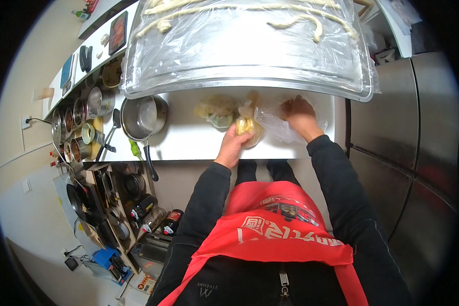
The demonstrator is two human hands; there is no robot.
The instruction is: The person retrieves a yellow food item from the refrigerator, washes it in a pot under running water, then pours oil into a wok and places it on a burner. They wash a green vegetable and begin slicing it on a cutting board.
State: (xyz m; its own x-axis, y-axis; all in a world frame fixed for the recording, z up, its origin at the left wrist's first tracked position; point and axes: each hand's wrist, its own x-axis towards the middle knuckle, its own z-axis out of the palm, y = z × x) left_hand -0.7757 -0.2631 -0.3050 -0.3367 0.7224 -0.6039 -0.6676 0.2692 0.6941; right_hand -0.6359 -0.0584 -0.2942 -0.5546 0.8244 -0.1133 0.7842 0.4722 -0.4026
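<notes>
My left hand [231,146] is closed on a plastic bag of yellow food [247,125], standing near the front edge of the white counter [183,145]. To its right, my right hand [302,118] grips a crumpled clear plastic bag [276,122]. Something brownish shows by the right fingertips, too hidden to name. Another knotted plastic bag [217,109], with yellowish and green contents, lies just left of the one in my left hand.
A large metal tray [239,56] under plastic film, holding strips of dough [301,23], overhangs the counter's back. At the left stand a saucepan [144,117] with its handle past the edge, a green pepper [135,149] and several metal bowls [101,102]. A steel refrigerator [382,122] borders the right.
</notes>
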